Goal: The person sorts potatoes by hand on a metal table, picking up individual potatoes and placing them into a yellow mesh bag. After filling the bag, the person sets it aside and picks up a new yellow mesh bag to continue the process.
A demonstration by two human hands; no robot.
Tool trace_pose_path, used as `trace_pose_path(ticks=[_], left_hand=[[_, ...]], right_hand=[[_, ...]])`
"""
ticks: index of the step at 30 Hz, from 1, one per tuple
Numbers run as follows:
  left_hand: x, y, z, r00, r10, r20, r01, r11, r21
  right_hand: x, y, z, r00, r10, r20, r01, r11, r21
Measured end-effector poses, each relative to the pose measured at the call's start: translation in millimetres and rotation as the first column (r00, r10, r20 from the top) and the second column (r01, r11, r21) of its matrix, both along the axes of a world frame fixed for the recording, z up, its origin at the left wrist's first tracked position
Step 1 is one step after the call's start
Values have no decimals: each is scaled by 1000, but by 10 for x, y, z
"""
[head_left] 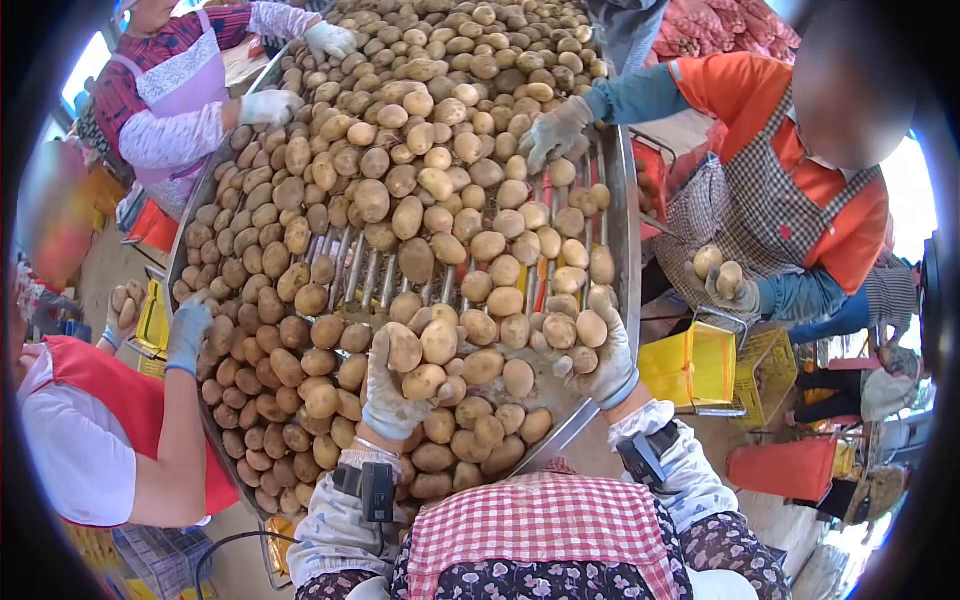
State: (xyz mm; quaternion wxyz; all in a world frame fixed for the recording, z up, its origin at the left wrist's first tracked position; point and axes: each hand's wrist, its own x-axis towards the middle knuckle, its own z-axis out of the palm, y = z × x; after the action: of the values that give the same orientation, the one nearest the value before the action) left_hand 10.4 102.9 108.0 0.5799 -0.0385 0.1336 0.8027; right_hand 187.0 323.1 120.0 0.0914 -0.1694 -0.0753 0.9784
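Observation:
Both of my hands wear whitish work gloves and curve inward over the near end of a metal sorting table (628, 230) heaped with potatoes. My left hand (386, 392) cups a few potatoes (424, 381) against its palm, with more lying right beside it. Around two or three potatoes (591, 328) at the right rim curls my right hand (614, 368), its thumb toward me. Loose potatoes (483, 365) lie on the metal between the hands. Where the heap thins out, metal rollers (372, 270) show. Some of my fingers are hidden behind the potatoes.
Co-workers' gloved hands reach over the table: one (187, 332) at left, two (328, 40) at far left, one (556, 130) at right. Another hand (735, 288) holds potatoes outside the right rim. Yellow crates (688, 362) and a red bin (783, 466) stand at right.

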Motion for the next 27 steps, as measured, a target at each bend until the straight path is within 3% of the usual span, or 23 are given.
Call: trace_pose_path(ticks=[3,5,6,7,8,9,10,11,13,15,17,19,21,23,25,27], left_hand=[[90,65,-66,998,-65,12,64,997,36],[161,112,-62,994,-103,35,101,993,54],[204,134,-84,991,-131,20,130,990,63],[244,162,-90,987,-161,6,160,985,72],[310,163,-87,986,-164,7,163,984,73],[397,150,-12,972,-208,-105,203,977,-62],[469,149,46,941,-263,-213,222,955,-198],[529,158,73,937,-266,-225,225,955,-191],[646,151,103,675,-336,-657,144,933,-329],[677,116,75,702,-346,-623,153,927,-343],[700,121,178,942,-298,-154,255,935,-246],[756,267,134,959,-246,-142,204,944,-261],[825,463,163,948,-275,-164,251,956,-148],[930,776,232,941,-311,-136,285,942,-180],[1104,1151,292,911,-363,-197,322,923,-213],[1321,1472,121,914,-366,-173,318,913,-255]], right_hand=[[204,-55,-56,996,84,-14,-82,993,81],[301,-209,-17,982,-6,189,-34,977,209],[324,-342,83,974,-40,222,-36,944,329],[316,-415,98,975,-42,220,-35,943,331],[318,-475,107,969,29,245,-134,895,424],[356,-522,106,956,94,277,-229,830,509],[423,-540,50,942,155,298,-290,823,488],[434,-577,8,946,147,290,-280,820,499],[388,-622,-56,924,199,327,-371,673,640],[453,-485,-127,899,235,369,-428,646,632],[485,-349,-191,902,347,257,-431,702,567],[606,-178,-167,936,281,213,-353,733,581],[800,157,-134,977,175,-125,-122,930,347],[1060,488,-17,1000,-14,-24,17,996,89],[1357,758,121,980,-113,163,110,994,28],[1786,1044,-59,987,-90,130,82,994,70]])
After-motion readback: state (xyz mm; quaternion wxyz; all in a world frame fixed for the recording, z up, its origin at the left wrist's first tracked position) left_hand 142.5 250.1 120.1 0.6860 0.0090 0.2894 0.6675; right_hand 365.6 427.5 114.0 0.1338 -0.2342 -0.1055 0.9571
